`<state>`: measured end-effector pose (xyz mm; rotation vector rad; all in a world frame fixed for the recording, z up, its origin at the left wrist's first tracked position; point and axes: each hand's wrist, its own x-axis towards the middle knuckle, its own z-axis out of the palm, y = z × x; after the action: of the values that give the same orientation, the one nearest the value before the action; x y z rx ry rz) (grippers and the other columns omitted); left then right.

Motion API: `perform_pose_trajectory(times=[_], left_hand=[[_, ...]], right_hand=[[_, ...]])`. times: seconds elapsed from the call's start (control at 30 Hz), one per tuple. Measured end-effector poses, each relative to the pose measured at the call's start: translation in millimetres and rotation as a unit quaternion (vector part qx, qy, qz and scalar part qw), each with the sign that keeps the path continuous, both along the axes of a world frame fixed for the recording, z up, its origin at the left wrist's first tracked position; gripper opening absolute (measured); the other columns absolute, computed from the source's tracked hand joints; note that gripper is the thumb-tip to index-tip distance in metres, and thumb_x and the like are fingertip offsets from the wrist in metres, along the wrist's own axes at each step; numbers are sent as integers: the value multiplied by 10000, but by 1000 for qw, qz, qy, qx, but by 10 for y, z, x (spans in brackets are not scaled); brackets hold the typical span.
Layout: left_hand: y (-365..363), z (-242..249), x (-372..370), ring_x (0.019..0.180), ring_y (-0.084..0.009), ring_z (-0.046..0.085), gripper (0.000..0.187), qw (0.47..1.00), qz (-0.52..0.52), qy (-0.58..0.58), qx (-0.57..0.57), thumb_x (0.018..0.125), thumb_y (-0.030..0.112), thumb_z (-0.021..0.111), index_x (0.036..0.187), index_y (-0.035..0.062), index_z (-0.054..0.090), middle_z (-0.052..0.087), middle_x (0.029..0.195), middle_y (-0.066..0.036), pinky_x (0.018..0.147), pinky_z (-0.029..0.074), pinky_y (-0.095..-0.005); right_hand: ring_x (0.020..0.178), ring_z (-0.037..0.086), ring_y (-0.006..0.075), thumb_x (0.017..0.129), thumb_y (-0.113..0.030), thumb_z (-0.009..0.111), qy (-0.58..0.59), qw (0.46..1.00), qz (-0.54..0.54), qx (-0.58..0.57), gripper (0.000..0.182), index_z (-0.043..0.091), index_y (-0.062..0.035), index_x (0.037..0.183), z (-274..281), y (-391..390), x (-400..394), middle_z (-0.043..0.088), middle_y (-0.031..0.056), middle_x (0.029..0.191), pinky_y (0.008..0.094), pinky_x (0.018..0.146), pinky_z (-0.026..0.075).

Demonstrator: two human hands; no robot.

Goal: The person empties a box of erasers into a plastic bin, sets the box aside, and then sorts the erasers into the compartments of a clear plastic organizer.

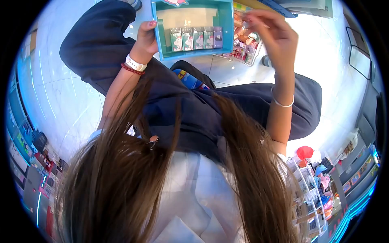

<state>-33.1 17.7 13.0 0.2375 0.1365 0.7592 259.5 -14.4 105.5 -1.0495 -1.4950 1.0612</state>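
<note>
A teal open-fronted box [159, 40] stands at the top of the view. Inside it, several small packets [187, 39] with a character print form a row, and a purple one [218, 37] sits at the right end. My left hand [146, 39] grips the box's left side, thumb on the edge. My right hand [277, 36] is raised to the right of the box, its fingers pinched together; whatever is between them is too small to make out. Just below those fingers lies a clear tray [259, 47] of small pink and red packaged items [242, 47].
My dark-trousered legs [101, 44] spread on both sides over the pale tiled floor [239, 73]. A blue printed item [190, 79] lies between them. A white wire rack [310, 194] with colourful toys stands at lower right. Shelves [24, 141] line the left.
</note>
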Motion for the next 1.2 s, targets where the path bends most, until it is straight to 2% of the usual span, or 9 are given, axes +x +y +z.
perform_pose_trajectory(times=[0.2,0.37,0.77,0.83,0.9,0.93,1.03,1.13,1.2], left_hand=[[-91,-319,-89,1133,-299,530,642,993,-119,-13,-24,734,182,640,1289,-47,416,518,1256,-185,975,418,-429],[-147,-333,-97,1101,-288,551,636,990,-130,36,-40,738,166,642,1285,-54,405,526,1238,-186,952,439,-407],[68,-91,-114,1074,-289,574,554,999,-24,24,-17,777,265,580,1243,-16,478,573,1185,-173,950,441,-423],[58,41,-141,1089,-259,549,623,949,149,275,27,764,403,600,1243,24,476,565,1184,-123,954,425,-391],[170,-200,-347,1045,-238,563,519,941,211,263,-38,775,381,592,1160,39,529,588,1138,-91,927,439,-371],[192,-195,-392,1045,-238,563,519,941,212,262,-37,775,381,592,1160,39,529,588,1138,-91,927,439,-371],[285,-244,-492,1020,-227,573,486,947,244,207,-27,772,381,597,1136,62,552,597,1123,-82,905,450,-371],[305,-291,-555,1015,-221,575,474,960,242,139,-15,770,387,599,1126,75,566,605,1114,-77,891,457,-371],[243,-226,-507,1019,-219,574,473,969,232,89,-7,769,393,599,1124,80,572,609,1111,-74,884,461,-371]], right_hand=[[785,630,277,765,-115,684,-263,960,85,-32,266,601,14,982,-172,-205,-563,597,143,904,343,698,507],[879,601,304,719,-112,720,-307,939,130,-86,289,588,2,950,-257,-287,-596,554,142,932,372,774,490],[699,550,91,731,-100,754,-218,976,16,-17,305,641,-50,1010,-114,-146,-445,604,22,787,228,613,454],[722,558,76,797,-143,720,49,991,-116,-53,273,651,-32,1037,-108,-58,-315,622,6,810,206,639,455],[898,590,136,806,29,626,107,960,-189,-175,318,526,48,1107,49,-52,-250,600,73,959,233,768,477],[782,603,107,836,23,600,95,961,-208,-154,232,566,51,1064,45,-53,-262,625,56,873,197,691,473],[737,565,76,838,-179,687,50,955,-257,-135,262,644,-12,1036,-550,51,61,636,26,839,194,676,456],[762,579,78,827,-211,698,122,929,-243,-253,269,663,12,974,-1200,-12,44,661,54,870,198,697,446],[691,621,95,804,-127,678,76,962,-191,-181,199,675,11,948,-1840,-114,-29,675,61,796,219,612,493]])
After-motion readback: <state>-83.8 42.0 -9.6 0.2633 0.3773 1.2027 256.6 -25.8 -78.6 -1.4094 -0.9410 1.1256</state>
